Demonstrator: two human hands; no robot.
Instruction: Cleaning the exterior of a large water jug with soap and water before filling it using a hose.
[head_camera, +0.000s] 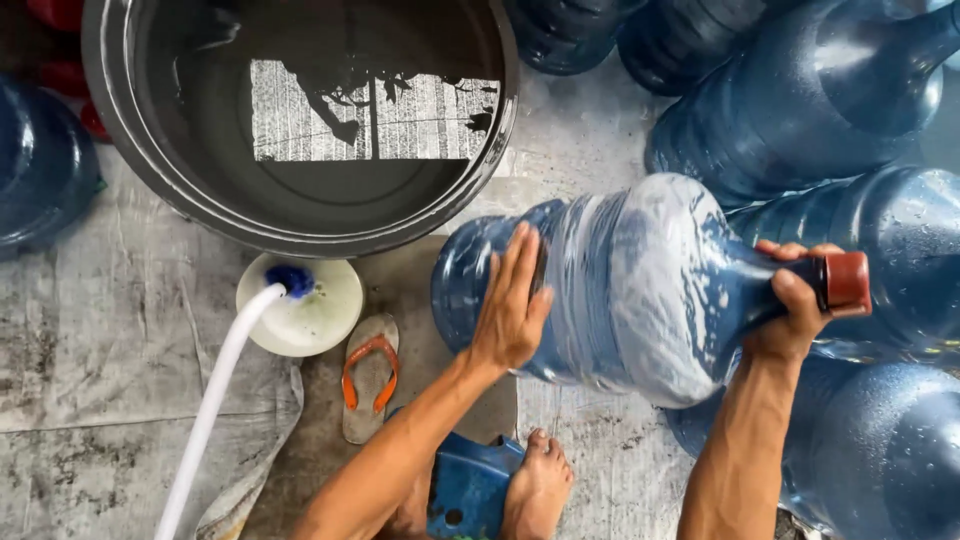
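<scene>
Large blue water jug (640, 290) held sideways above the wet concrete floor (100, 350); foam inside clouds its ribbed translucent wall, contents unclear. Left hand (510, 305) spread flat on the base end. Right hand (795, 305) wrapped round the neck behind the red cap (848, 281). Grey water tub (300, 215) cut off at top.

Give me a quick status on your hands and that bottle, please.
Left hand flat on bottle body. Right hand gripping neck by red cap. Bottle sideways, foamy inside. Other bottles crowd right.
</scene>
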